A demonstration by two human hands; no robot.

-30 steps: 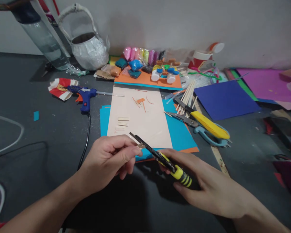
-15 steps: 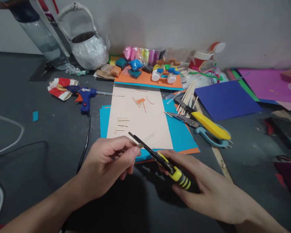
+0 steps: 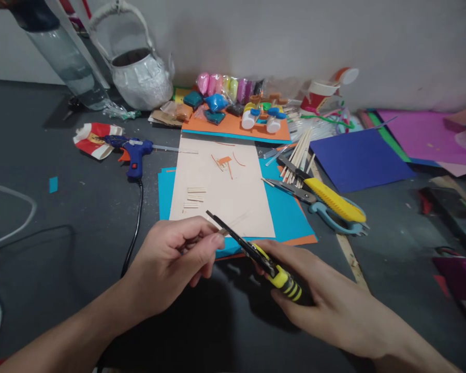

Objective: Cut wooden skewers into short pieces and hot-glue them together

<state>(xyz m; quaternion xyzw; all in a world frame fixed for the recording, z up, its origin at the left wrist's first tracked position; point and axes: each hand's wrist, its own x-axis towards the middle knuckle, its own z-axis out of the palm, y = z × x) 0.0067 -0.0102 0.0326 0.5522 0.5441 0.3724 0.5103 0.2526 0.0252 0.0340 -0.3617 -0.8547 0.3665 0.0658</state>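
My left hand (image 3: 182,254) pinches a thin stick (image 3: 224,232) between thumb and fingertips; its far end looks pale and blurred above the paper. In my right hand (image 3: 314,298) is a flat black hand tool with yellow-and-black grips (image 3: 252,251), seen edge-on. Its narrow black end crosses the stick just beside my left fingertips; whether it is closed on the stick I cannot tell. Beyond my hands lies a cream paper sheet (image 3: 241,197) bearing several short cut sticks (image 3: 195,198) in small groups and orange paper scraps (image 3: 226,161).
A blue glue gun (image 3: 137,155) lies left of the paper, its black cord running toward me. To the right are a yellow box cutter (image 3: 334,199), blue-handled scissors (image 3: 336,220) and long sticks (image 3: 300,155). Clay packets (image 3: 217,102), a white basket (image 3: 142,77) and a bottle (image 3: 62,62) stand behind.
The whole view has shifted very slightly. The right hand and its tool sit a touch further left; the left hand still pinches the stick at the same spot.
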